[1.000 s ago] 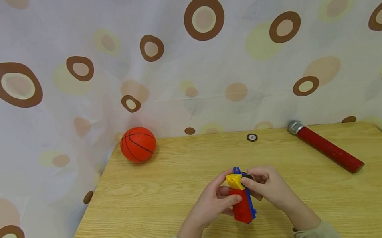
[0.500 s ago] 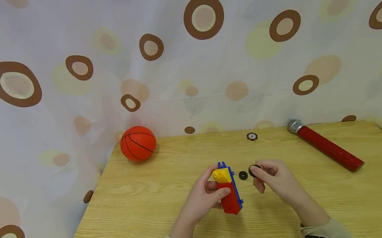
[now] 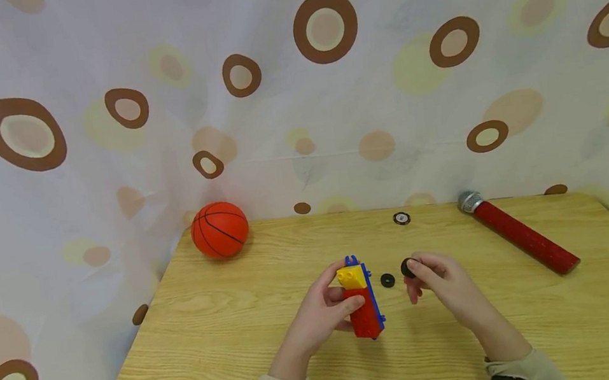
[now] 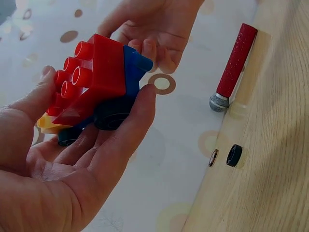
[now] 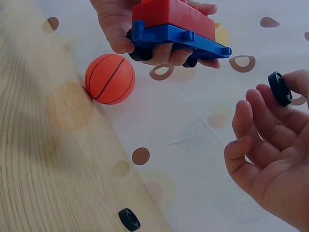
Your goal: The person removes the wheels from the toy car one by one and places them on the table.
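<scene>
Car [image 3: 364,323]; left hand [image 3: 318,308] gripped it; right hand [image 3: 441,278] pinched loose wheel [image 3: 408,268]; left-wrist view showed two fitted wheels [image 4: 112,115], hidden from head view.

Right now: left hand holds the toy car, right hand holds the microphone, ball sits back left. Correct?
No: the right hand holds a black wheel, as the right wrist view shows. The left hand holds the toy car; the ball sits back left.
</scene>
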